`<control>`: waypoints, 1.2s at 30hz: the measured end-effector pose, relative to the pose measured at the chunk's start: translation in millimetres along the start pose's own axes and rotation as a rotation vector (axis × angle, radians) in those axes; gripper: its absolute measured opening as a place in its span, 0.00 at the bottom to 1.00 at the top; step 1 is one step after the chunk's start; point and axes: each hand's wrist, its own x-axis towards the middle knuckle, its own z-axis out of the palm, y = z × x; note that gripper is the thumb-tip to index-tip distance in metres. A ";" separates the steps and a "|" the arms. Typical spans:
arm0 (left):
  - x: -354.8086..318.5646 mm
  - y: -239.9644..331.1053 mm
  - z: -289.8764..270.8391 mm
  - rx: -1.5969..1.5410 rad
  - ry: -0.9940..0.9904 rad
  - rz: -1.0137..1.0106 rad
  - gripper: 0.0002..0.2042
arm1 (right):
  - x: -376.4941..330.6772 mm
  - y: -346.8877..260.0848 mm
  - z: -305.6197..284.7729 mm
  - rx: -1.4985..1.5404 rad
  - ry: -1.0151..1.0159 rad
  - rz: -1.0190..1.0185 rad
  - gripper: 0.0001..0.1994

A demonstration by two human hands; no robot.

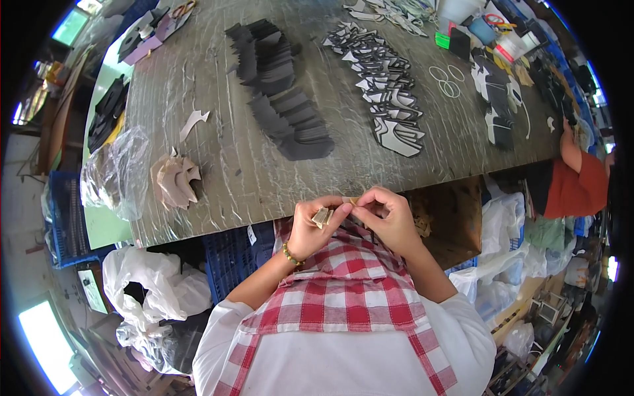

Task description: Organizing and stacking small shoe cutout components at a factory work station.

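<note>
My left hand [308, 228], with a beaded bracelet at the wrist, is closed at the table's near edge. In its curled fingers sits a small bundle of tan cut pieces [322, 218]. Its thumb and forefinger meet those of my right hand [391, 221] at a small tan piece [353, 200]. Both hands pinch that piece, and fingertips cover much of it. Beyond them on the table lie a row of overlapping black pieces [294, 125] and a row of black-and-white cut pieces [396, 129].
A plastic-covered table [218, 158] spreads ahead. A crumpled stack of tan pieces [175, 179] lies left, beside a clear plastic bag [122, 171]. Rubber bands [449, 88] and containers [512, 45] are at right. An open drawer [456, 221] is below. Another person's red clothing [578, 188] shows at far right.
</note>
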 end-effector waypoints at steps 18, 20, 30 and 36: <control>8.5 0.6 -3.0 0.115 0.300 -0.001 0.07 | -8.0 3.0 -32.4 -0.563 0.279 -0.056 0.13; 10.3 7.7 -0.8 0.214 0.297 0.085 0.06 | 1.0 -10.5 3.9 -0.601 0.083 -0.175 0.13; 34.9 14.2 -37.1 0.931 0.192 0.251 0.16 | 21.9 -12.4 2.8 -0.744 0.189 -0.346 0.06; 11.3 -8.6 -26.9 1.123 0.016 0.239 0.20 | 18.9 -17.9 -30.1 -0.456 0.431 -0.166 0.05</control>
